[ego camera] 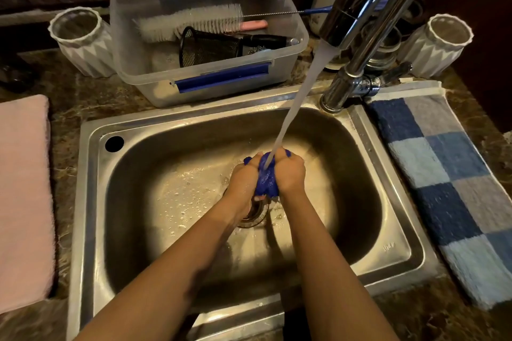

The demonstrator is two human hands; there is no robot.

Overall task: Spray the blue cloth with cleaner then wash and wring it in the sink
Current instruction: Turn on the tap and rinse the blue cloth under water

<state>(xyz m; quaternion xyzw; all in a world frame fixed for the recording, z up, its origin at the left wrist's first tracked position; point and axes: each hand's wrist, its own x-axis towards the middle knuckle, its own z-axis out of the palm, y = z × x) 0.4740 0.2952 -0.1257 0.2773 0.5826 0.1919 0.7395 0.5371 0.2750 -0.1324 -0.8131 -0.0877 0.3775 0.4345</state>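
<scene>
The blue cloth (266, 180) is bunched into a wet wad over the drain of the steel sink (91, 202). My left hand (243, 177) grips its left side and my right hand (289, 171) grips its right side, knuckles up. A stream of water (293, 108) falls from the chrome tap (357, 8) straight onto the cloth between my hands. Most of the cloth is hidden inside my fists. No spray bottle is in view.
A clear plastic tub (288, 61) with brushes and a black mesh cup stands behind the sink. Two white ribbed vases (83, 44) (440, 47) flank it. A pink towel (23, 188) lies left, a blue checked towel (443, 174) right.
</scene>
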